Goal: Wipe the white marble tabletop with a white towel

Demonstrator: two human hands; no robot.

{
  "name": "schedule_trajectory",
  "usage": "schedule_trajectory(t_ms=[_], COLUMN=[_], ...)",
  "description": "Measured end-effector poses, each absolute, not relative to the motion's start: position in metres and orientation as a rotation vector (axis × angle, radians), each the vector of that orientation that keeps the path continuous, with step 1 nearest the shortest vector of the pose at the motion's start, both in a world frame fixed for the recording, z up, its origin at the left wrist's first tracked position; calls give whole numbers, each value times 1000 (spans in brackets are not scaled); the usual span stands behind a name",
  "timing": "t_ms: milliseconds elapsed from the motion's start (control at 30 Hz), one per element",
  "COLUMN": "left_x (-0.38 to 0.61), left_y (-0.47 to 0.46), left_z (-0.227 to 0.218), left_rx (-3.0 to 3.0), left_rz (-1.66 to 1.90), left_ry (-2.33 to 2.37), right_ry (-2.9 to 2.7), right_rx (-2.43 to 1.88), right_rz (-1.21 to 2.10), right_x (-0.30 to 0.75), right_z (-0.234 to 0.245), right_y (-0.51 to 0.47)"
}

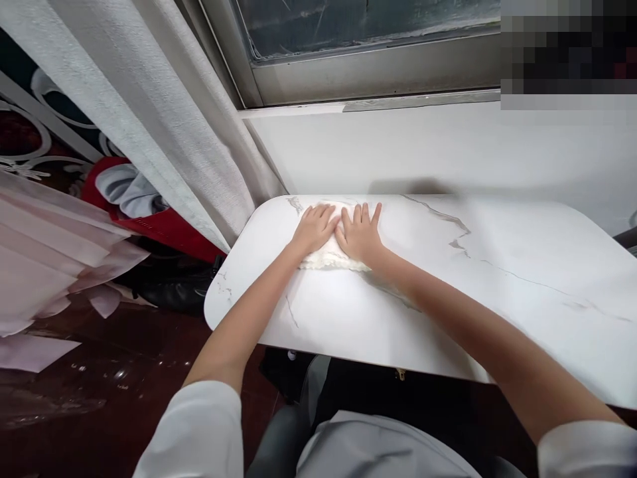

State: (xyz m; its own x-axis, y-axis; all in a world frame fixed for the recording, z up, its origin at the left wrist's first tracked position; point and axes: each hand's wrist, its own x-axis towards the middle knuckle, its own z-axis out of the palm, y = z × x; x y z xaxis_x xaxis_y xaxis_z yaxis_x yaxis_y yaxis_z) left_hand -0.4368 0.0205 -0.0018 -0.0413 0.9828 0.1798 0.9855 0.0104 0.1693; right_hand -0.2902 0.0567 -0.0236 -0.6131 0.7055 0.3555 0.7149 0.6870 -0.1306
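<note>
A white cloth piece (331, 255) with a ruffled, lace-like front edge lies on the white marble-patterned table (497, 299). On its left part rests my left hand (316, 229), palm down with the fingers stretched forward. My right hand (361, 234) lies flat on its right part, fingers spread. The thumbs are close together near the middle of the cloth. Both hands cover much of it, so its full shape and kind are hidden.
A pale curtain (164, 113) hangs at the table's left end. Behind the table are a white wall (348, 149) and a metal-framed window (378, 79). At left stand a red container (182, 232) with grey cloth in it and pink sheer fabric (54, 245).
</note>
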Motion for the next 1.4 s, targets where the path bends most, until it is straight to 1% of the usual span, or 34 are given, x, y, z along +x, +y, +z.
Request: schedule_trajectory(t_ms=[133, 433, 600, 733, 967, 1267, 1400], left_x=[-419, -413, -432, -459, -499, -523, -531], left_y=[-31, -139, -172, -178, -134, 2, 46], left_z=[-3, 2, 4, 2, -1, -6, -8], left_rx=[-2207, -2243, -2180, -2159, -2178, -2174, -2153], left_rz=[-369, -485, -536, -576, -594, -747, -799], left_ry=[-2179, -2239, -2299, -2308, -2251, -2221, -2220], right_ry=[-2604, -2748, -2783, -2784, -2735, -2480, -2368], right_rx=[-896, -736, -546, -492, -615, -1018, -1216], right_rz=[-23, 266, 388, 437, 407, 257, 210], right_x=[-266, -250, -265, -289, -330, -364, -374], right_z=[-22, -12, -7, -5, -9, -17, -21], right_y=[10, -86, -108, -113, -84, 29, 69])
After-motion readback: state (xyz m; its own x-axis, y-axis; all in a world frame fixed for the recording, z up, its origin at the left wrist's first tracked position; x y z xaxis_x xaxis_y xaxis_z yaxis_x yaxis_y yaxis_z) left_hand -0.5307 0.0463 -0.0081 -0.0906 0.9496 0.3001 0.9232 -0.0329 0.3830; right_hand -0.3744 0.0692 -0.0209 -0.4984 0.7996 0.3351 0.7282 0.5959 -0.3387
